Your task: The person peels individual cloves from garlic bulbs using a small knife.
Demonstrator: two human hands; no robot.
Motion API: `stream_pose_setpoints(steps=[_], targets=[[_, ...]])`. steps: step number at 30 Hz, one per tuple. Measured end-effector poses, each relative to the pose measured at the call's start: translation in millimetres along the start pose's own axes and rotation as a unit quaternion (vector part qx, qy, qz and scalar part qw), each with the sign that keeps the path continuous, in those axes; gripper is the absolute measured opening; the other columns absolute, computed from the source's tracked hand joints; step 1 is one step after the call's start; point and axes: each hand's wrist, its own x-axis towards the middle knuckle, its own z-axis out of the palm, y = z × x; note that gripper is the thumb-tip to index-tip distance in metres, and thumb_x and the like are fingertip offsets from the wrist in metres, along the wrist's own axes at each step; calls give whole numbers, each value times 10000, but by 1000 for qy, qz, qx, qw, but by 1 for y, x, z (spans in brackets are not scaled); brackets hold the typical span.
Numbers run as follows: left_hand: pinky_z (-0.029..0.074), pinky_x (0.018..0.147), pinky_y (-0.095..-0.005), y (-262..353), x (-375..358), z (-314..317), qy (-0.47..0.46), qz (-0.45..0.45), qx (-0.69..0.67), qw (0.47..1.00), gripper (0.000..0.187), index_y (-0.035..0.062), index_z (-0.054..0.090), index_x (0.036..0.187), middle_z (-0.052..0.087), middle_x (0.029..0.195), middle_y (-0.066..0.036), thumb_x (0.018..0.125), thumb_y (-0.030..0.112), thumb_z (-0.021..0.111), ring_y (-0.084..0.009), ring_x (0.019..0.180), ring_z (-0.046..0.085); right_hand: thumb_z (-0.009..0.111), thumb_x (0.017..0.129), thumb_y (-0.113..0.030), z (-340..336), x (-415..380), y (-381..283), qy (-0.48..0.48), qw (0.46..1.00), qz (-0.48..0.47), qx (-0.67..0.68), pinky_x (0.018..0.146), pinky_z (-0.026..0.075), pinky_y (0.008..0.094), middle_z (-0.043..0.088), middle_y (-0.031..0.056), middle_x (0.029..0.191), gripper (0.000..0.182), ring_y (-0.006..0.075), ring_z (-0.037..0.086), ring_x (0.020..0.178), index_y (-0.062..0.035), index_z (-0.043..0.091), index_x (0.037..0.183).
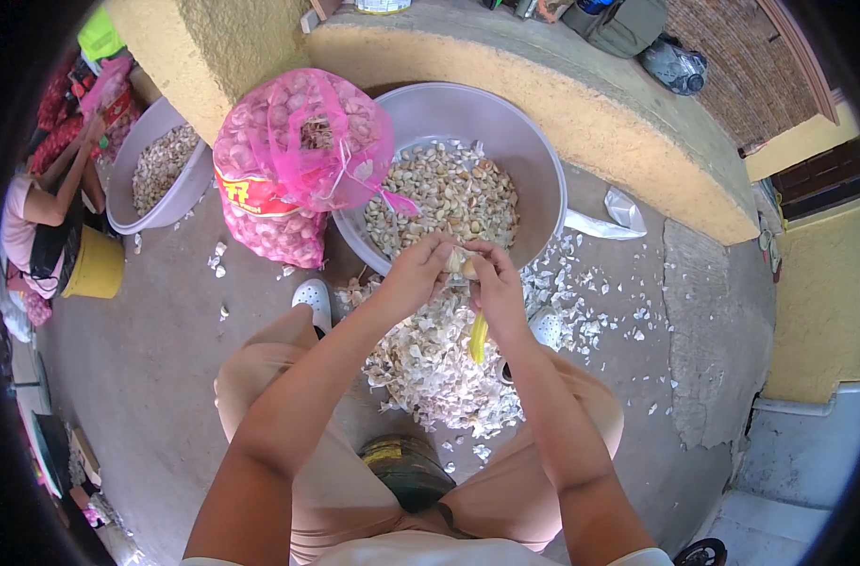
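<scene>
Just over the near rim of a pale purple tub (554, 160), my two hands meet around a partly broken garlic bulb (460, 265). My left hand (418, 272) pinches it from the left with closed fingers. From the other side my right hand (498, 285) grips the bulb too, while a yellow handle (478, 340) sticks out below its palm; any blade is hidden. Loose garlic cloves (449, 193) cover the tub's bottom. Beneath my hands, between my feet, lies a heap of papery garlic skins (439, 368).
A pink mesh sack of garlic (274, 222) stands against the tub's left side. Further left a person (43, 203) sits by another tub (128, 226) of cloves and a yellow bucket (97, 264). A curved concrete ledge (600, 104) runs behind; a white plastic bag (618, 217) lies right.
</scene>
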Motion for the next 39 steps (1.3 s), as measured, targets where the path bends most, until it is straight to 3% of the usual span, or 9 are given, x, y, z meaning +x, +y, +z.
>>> stream_pose_setpoints(steps=[5,8,14,17,20,26,35,39], targets=[[276,376,-189,-1,-2,-1,19,26,9,999,187,96,470,1023,407,585,22,906,208,375,-38,427,337,396,832,-113,-5,1,1,33,998,40,-28,332,274,205,443,-5,599,176,53,366,391,-96,526,948],[406,600,-250,-6,1,-1,61,75,74,993,207,34,480,1010,533,720,-64,877,183,428,-114,649,491,393,836,-124,-3,1,4,8,997,51,-54,329,266,204,440,0,604,165,53,357,391,-94,532,920],[418,678,-266,-6,1,-2,79,70,59,993,202,-7,477,988,569,839,-111,862,150,459,-131,766,527,437,877,-251,6,-5,-8,-11,989,137,51,354,245,209,426,-10,607,166,55,296,396,-108,503,931],[415,693,-263,-7,2,-3,70,73,62,993,207,-21,473,985,569,837,-106,859,143,466,-132,785,527,494,859,-287,7,-4,-9,-33,991,131,-7,358,243,198,429,-13,611,194,49,304,401,-98,516,896],[420,603,-246,-5,1,-3,60,65,49,995,202,-15,480,976,550,755,-66,863,151,462,-106,668,521,539,833,-285,4,-2,-7,-49,992,98,-57,350,288,194,438,-18,605,224,46,380,422,-62,535,855],[326,405,-216,7,-4,-6,17,-23,-130,991,205,27,496,952,434,600,12,873,213,460,-59,431,378,557,827,-212,1,-2,-13,-87,991,99,24,359,270,189,416,-35,585,151,33,360,419,-66,525,810],[342,410,-222,4,-4,-12,-54,-83,-332,938,261,32,457,1024,422,609,6,863,236,480,-73,461,406,545,832,-185,3,-2,-14,-81,989,112,52,367,260,186,415,-40,584,128,28,345,415,-70,521,782],[387,416,-237,11,-4,-8,-8,-40,-82,996,269,20,452,1021,459,650,-21,861,236,475,-88,484,449,548,828,-200,4,-1,-15,-57,995,80,-21,365,257,182,443,-34,596,134,28,354,421,-69,538,804]])
